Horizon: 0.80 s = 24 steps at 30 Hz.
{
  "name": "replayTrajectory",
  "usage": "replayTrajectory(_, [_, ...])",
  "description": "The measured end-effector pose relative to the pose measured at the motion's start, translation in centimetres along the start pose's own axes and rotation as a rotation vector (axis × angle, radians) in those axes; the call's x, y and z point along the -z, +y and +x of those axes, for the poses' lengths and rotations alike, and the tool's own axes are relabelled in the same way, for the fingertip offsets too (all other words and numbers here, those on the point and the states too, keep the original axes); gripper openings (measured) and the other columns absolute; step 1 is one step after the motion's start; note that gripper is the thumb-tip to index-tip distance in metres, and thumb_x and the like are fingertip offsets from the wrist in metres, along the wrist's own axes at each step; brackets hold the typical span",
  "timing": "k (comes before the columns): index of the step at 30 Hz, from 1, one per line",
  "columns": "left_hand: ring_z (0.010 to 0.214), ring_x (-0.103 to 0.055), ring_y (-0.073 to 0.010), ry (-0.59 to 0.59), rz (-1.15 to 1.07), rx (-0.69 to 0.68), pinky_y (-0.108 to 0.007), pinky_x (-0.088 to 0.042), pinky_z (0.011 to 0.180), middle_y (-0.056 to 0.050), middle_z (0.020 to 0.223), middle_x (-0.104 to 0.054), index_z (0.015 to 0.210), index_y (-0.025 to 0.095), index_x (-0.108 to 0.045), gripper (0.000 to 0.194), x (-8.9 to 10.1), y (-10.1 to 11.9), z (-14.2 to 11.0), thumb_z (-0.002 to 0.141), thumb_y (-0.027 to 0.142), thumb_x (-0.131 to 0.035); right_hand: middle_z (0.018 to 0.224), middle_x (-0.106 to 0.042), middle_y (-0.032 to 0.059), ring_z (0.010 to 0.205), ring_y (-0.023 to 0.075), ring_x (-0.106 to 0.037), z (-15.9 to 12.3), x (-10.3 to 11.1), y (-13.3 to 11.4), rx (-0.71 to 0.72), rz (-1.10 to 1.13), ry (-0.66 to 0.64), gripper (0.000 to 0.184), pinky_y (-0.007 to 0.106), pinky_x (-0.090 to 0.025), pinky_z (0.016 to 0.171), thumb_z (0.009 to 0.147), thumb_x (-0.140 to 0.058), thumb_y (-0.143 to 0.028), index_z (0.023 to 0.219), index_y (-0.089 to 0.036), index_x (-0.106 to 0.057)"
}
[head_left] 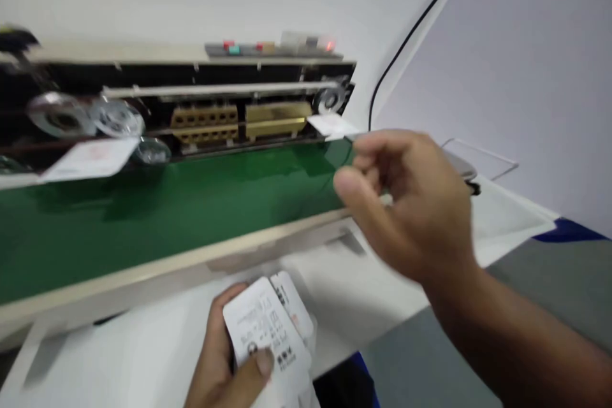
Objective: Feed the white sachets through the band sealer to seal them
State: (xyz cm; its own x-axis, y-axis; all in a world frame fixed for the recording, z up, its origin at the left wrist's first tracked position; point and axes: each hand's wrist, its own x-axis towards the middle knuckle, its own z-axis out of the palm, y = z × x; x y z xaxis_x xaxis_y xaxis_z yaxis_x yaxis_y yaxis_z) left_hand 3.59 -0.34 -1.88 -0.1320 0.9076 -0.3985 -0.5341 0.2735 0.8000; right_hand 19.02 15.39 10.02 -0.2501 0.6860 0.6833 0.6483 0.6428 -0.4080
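My left hand (234,363) holds a small fanned stack of white printed pouches (268,331) with rounded corners, its thumb pressed on the top one. My right hand (406,197) is raised over the right end of a green conveyor belt (215,197). Its fingers are half curled, the thumb stands apart from them, and nothing shows between them. Just beyond its fingertips, a white pouch (331,125) sticks out of the band sealer (272,121). Farther left, a second white pouch (93,159) hangs out over the belt by the metal wheels.
Along the sealer run brass blocks (204,124) and a metal wheel (331,99). Blurred switches (234,48) and a red light sit on top. A black cable (406,44) runs up the wall. A white tabletop (129,344) lies below the belt.
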Motion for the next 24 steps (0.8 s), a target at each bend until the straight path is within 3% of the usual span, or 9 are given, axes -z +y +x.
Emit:
replayTrajectory(2, [0.098, -0.064, -0.0231, 0.012, 0.019, 0.075, -0.031, -0.048, 0.081, -0.004, 0.110, -0.069, 0.132, 0.032, -0.030, 0.074, -0.2, 0.6, -0.6, 0.074, 0.046, -0.073, 0.089, -0.056, 0.0040, 0.076, 0.0182, -0.052, -4.7, 0.1, -2.2, 0.161, 0.162, -0.275, 0.026, 0.033, -0.045, 0.067, 0.084, -0.063, -0.023, 0.108, -0.018, -0.053])
replayTrajectory(3, [0.097, -0.064, -0.0224, 0.033, 0.030, 0.098, -0.030, -0.049, 0.079, -0.003, 0.109, -0.069, 0.132, 0.034, -0.031, 0.071, -0.3, 0.8, -0.8, 0.075, 0.044, -0.072, 0.090, -0.054, 0.0039, 0.078, 0.0183, -0.052, -6.7, 0.0, -2.9, 0.138, 0.260, -0.414, 0.029, 0.033, -0.046, 0.067, 0.084, -0.063, -0.023, 0.110, -0.018, -0.051])
replayTrajectory(5, [0.095, -0.065, -0.0206, 0.072, 0.057, 0.125, -0.030, -0.050, 0.078, -0.001, 0.107, -0.068, 0.132, 0.037, -0.031, 0.068, -0.6, 1.2, -1.0, 0.077, 0.044, -0.072, 0.093, -0.053, 0.0034, 0.082, 0.0183, -0.052, -9.9, -0.7, -3.4, -0.020, 0.408, -0.617, 0.037, 0.034, -0.047, 0.070, 0.083, -0.065, -0.025, 0.115, -0.019, -0.048])
replayTrajectory(7, [0.094, -0.065, -0.0181, 0.093, 0.115, 0.109, -0.028, -0.051, 0.081, 0.000, 0.110, -0.067, 0.131, 0.037, -0.033, 0.068, -0.7, 1.1, -1.1, 0.077, 0.045, -0.072, 0.097, -0.051, 0.0021, 0.084, 0.0180, -0.052, -11.6, -1.6, -3.1, -0.209, 0.464, -0.707, 0.042, 0.035, -0.048, 0.074, 0.081, -0.068, -0.027, 0.117, -0.022, -0.047])
replayTrajectory(13, [0.099, -0.063, -0.0133, 0.074, 0.212, -0.020, -0.020, -0.051, 0.083, 0.000, 0.116, -0.067, 0.127, 0.034, -0.038, 0.059, -0.9, 0.0, -1.1, 0.079, 0.046, -0.070, 0.100, -0.053, 0.0006, 0.087, 0.0185, -0.053, -11.6, -2.8, -2.1, -0.419, 0.530, -0.732, 0.054, 0.036, -0.046, 0.077, 0.071, -0.077, -0.024, 0.117, -0.025, -0.048])
replayTrajectory(17, [0.094, -0.065, -0.0138, 0.077, 0.288, -0.015, -0.021, -0.051, 0.080, 0.000, 0.108, -0.070, 0.125, 0.031, -0.040, 0.059, -0.8, -0.1, -1.1, 0.077, 0.044, -0.072, 0.091, -0.057, -0.0001, 0.079, 0.0171, -0.053, -10.7, -3.0, -1.4, -0.544, 0.658, -0.900, 0.037, 0.031, -0.045, 0.067, 0.074, -0.077, -0.030, 0.102, -0.022, -0.055])
replayTrajectory(20, [0.078, -0.067, -0.0172, 0.076, 0.278, 0.070, -0.027, -0.055, 0.066, 0.000, 0.095, -0.071, 0.123, 0.032, -0.036, 0.067, -0.8, 0.1, -1.1, 0.070, 0.041, -0.078, 0.087, -0.059, -0.0002, 0.076, 0.0144, -0.054, -10.8, -3.3, -0.4, -0.647, 0.955, -0.916, 0.024, 0.028, -0.045, 0.064, 0.083, -0.071, -0.030, 0.098, -0.021, -0.055])
replayTrajectory(22, [0.074, -0.068, -0.0202, 0.083, 0.215, 0.122, -0.032, -0.057, 0.063, -0.001, 0.092, -0.072, 0.122, 0.034, -0.033, 0.070, -0.7, 0.2, -1.0, 0.069, 0.043, -0.079, 0.088, -0.060, -0.0003, 0.074, 0.0129, -0.056, -11.2, -3.2, 0.2, -0.707, 1.141, -0.809, 0.018, 0.027, -0.047, 0.064, 0.090, -0.065, -0.030, 0.102, -0.022, -0.054])
replayTrajectory(24, [0.074, -0.068, -0.0197, 0.114, 0.173, 0.154, -0.032, -0.057, 0.066, 0.000, 0.091, -0.074, 0.122, 0.037, -0.033, 0.071, -0.7, 0.4, -0.9, 0.069, 0.045, -0.079, 0.090, -0.060, -0.0004, 0.076, 0.0125, -0.057, -11.4, -2.7, 0.7, -0.620, 1.182, -0.564, 0.013, 0.026, -0.048, 0.064, 0.093, -0.060, -0.023, 0.103, -0.024, -0.053])
